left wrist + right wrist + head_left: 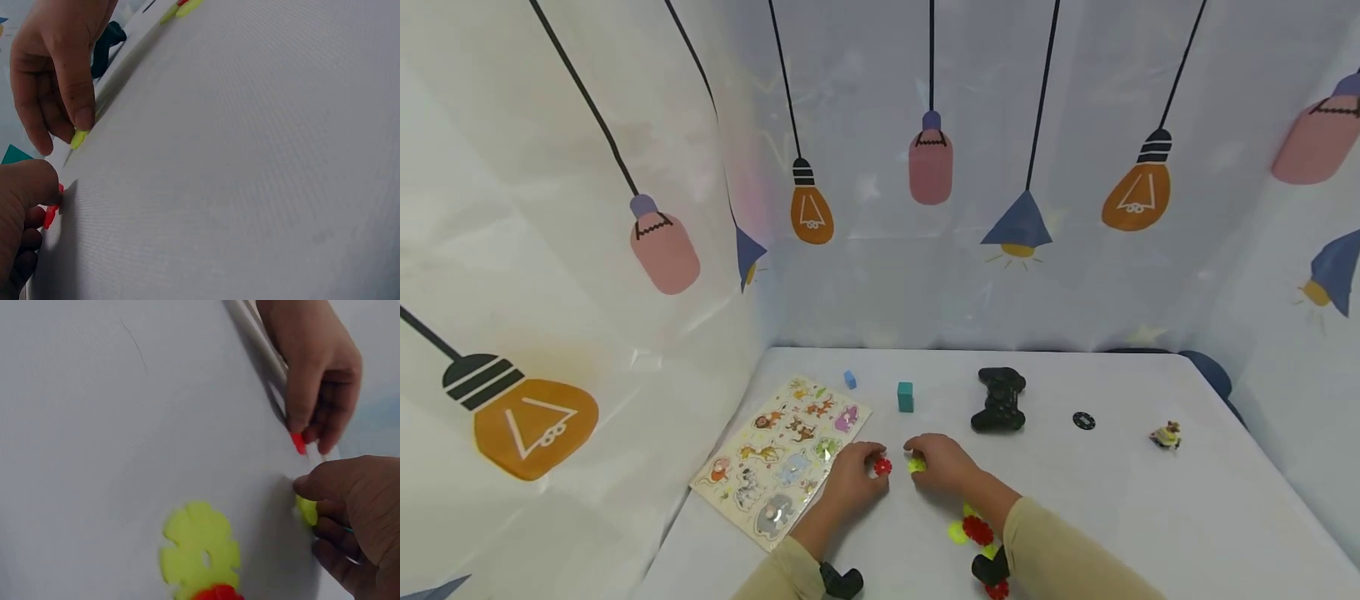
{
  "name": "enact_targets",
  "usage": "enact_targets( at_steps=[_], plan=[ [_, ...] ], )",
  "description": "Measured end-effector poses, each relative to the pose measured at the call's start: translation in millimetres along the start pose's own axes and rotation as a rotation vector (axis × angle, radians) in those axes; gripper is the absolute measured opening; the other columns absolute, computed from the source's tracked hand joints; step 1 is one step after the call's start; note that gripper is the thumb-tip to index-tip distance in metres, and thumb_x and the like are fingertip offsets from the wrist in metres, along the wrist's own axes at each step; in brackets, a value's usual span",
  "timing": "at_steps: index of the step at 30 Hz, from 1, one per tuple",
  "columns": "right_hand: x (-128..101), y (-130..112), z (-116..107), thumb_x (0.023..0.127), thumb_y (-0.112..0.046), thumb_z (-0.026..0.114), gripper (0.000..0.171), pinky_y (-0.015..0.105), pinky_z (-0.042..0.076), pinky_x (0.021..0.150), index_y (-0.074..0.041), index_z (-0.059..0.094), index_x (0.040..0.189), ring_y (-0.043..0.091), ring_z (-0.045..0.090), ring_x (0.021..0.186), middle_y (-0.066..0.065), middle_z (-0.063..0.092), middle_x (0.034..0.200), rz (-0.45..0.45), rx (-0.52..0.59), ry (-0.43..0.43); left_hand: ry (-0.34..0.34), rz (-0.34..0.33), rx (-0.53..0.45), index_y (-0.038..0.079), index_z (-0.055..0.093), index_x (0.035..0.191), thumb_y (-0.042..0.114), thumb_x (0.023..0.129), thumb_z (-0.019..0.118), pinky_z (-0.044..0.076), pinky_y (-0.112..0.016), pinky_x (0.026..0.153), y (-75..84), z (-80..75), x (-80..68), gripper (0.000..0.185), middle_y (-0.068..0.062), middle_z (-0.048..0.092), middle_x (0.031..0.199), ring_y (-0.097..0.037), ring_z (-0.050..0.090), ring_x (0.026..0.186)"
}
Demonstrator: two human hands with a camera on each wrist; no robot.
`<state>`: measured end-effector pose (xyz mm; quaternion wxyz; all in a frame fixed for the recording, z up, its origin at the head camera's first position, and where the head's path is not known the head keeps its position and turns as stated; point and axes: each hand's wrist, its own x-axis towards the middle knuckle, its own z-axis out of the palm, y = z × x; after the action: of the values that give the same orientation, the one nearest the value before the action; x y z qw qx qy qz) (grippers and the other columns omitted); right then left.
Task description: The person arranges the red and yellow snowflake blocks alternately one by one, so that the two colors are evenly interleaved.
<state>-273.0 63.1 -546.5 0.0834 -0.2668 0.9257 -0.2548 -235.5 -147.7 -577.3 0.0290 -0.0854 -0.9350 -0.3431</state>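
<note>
Hands on matte white table: left hand (850,479) pinches red notched plastic disc (883,467); right hand (943,463) pinches yellow-green one (916,465).

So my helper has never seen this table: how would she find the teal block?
Start at the animal puzzle board on the table's left side. Just right of its far corner, before the black game controller, stands the teal block: upright, and larger than the small blue cube nearby.

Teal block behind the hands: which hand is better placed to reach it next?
Probably the right hand: it lies nearer the teal block, though it pinches a yellow disc. The left hand pinches a red disc.
</note>
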Motion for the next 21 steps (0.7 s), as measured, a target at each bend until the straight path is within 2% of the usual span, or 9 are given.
enact_targets(
  at_steps=[5,9,14,18,21],
  plan=[
    [0.8,-5.3,11.3,0.081,-0.022,0.081,0.041,0.041,0.051,0.091,-0.012,0.068,0.118,0.015,0.059,0.093,-0.004,0.067,0.103,-0.004,0.033,0.016,0.007,-0.001,-0.015,0.018,0.068,0.118,0.023,0.078,0.081,0.049,-0.042,0.092,-1.4,4.5,-3.6,0.042,0.007,0.063,0.107,-0.014,0.055,0.1],
    [2.8,-11.5,11.7,0.08,-0.021,0.082,0.043,0.042,0.051,0.092,-0.012,0.068,0.12,0.017,0.06,0.096,-0.003,0.068,0.106,-0.006,0.06,0.044,0.014,-0.01,-0.028,0.018,0.067,0.118,0.023,0.077,0.081,0.048,-0.043,0.094,0.5,2.5,-2.9,0.043,0.006,0.063,0.109,-0.015,0.056,0.102],
    [6.8,-12.6,12.6,0.08,-0.023,0.082,0.046,0.039,0.052,0.091,-0.012,0.067,0.122,0.015,0.06,0.096,-0.003,0.068,0.107,-0.007,0.042,0.043,0.001,-0.015,-0.025,0.017,0.067,0.119,0.022,0.078,0.081,0.048,-0.044,0.095,2.8,-1.5,-0.4,0.044,0.006,0.064,0.109,-0.016,0.056,0.104],
    [1.1,-7.3,2.6,0.081,-0.025,0.081,0.049,0.039,0.052,0.09,-0.013,0.065,0.126,0.017,0.061,0.101,-0.003,0.067,0.113,0.021,0.085,0.043,-0.002,-0.006,-0.017,0.016,0.068,0.119,0.022,0.078,0.08,0.048,-0.043,0.095,4.0,-4.1,0.4,0.043,0.005,0.064,0.109,-0.016,0.057,0.104],
    [-15.5,6.2,-18.5,0.084,-0.024,0.079,0.049,0.041,0.052,0.09,-0.013,0.063,0.129,0.019,0.06,0.105,-0.002,0.066,0.115,0.06,0.139,0.076,-0.01,-0.005,-0.015,0.015,0.068,0.119,0.021,0.079,0.079,0.047,-0.043,0.096,7.4,-5.4,0.6,0.042,0.004,0.065,0.111,-0.016,0.057,0.105]
  ],
)
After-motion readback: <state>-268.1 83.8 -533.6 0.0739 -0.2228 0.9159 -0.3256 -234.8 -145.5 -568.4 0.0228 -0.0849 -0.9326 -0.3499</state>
